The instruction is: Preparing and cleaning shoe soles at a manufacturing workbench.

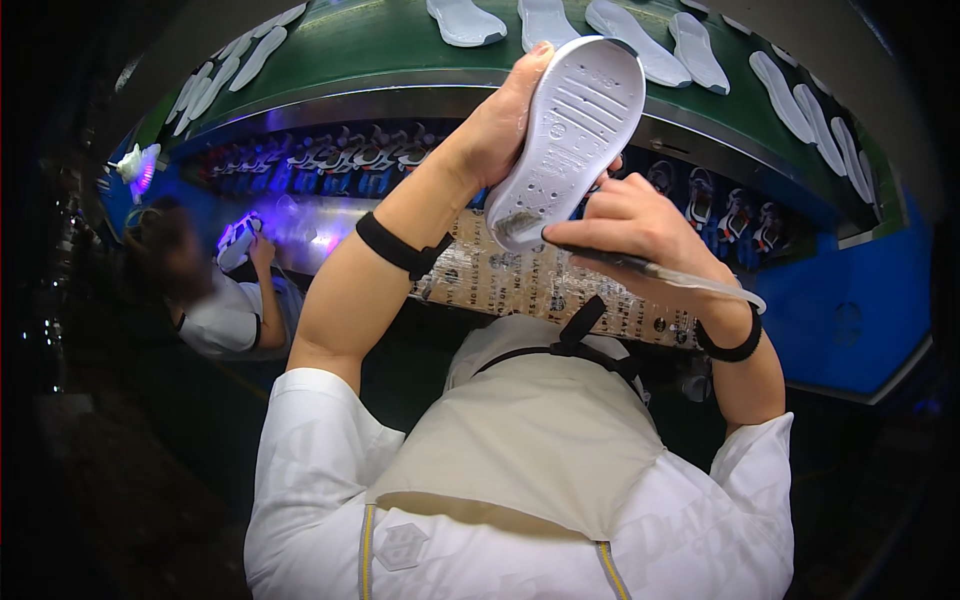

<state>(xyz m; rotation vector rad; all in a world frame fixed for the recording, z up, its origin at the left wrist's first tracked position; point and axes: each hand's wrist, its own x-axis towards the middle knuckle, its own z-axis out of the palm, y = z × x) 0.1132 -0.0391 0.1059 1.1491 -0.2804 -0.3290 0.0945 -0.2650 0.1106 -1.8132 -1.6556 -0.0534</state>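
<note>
Rubber, pale grey and moulded, is making up the shoe sole [575, 130] being held tread-up above the belt; its underside is being shown ridged with short parallel grooves and small round dimples, and its outline is rounded at the toe and narrowing toward the heel. The sole is being clamped along its left edge by the left hand [500, 125], fingers wrapped behind it and the thumb reaching the toe. A thin brush [600, 258], dark in the handle with a bristled tip at the heel end of the sole, is being pinched by the closed right hand [630, 225]; a clear, glossy tube is seen trailing from the handle across the wrist. Black elastic bands are being worn on both forearms. More pale soles [465, 20] are being carried flat, well apart from one another, on the green conveyor belt [370, 45], which is being edged by a curved metal rim. Beneath the rim, a row of finished shoes [350, 155] is being lit in blue-violet; a patterned strip is being seen below that. At the left, a shoe is being handled by a co-worker [215, 300] in a white shirt; the surroundings are being left dark.
</note>
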